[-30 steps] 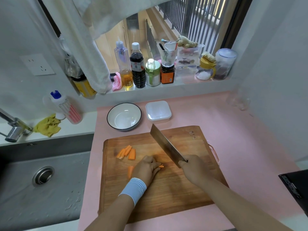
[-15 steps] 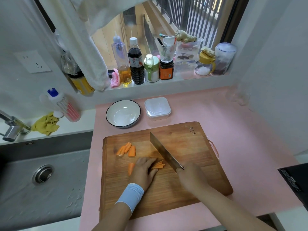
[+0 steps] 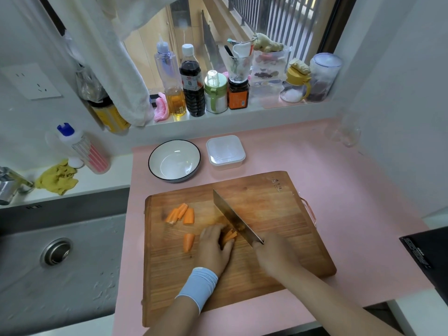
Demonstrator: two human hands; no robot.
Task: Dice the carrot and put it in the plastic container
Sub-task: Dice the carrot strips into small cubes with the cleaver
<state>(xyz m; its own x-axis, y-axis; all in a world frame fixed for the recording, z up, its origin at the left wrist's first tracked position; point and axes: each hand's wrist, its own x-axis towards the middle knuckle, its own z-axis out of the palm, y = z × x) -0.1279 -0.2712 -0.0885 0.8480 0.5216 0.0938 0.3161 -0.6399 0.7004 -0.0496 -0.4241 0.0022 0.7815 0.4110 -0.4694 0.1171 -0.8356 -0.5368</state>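
Observation:
On the wooden cutting board, my left hand curls over a bunch of carrot strips and holds them down. My right hand grips the handle of a cleaver, whose blade rests on the board right beside the strips. A short carrot piece lies just left of my left hand. Three more carrot pieces sit farther back on the board's left side. The lidded clear plastic container stands behind the board.
A white bowl with a dark rim sits left of the container. Bottles and jars line the window sill. A steel sink lies to the left, and a black appliance corner pokes in at the right.
The cleaver came down from a raised tilt onto the board beside the carrot strips. My left hand stayed on the strips.

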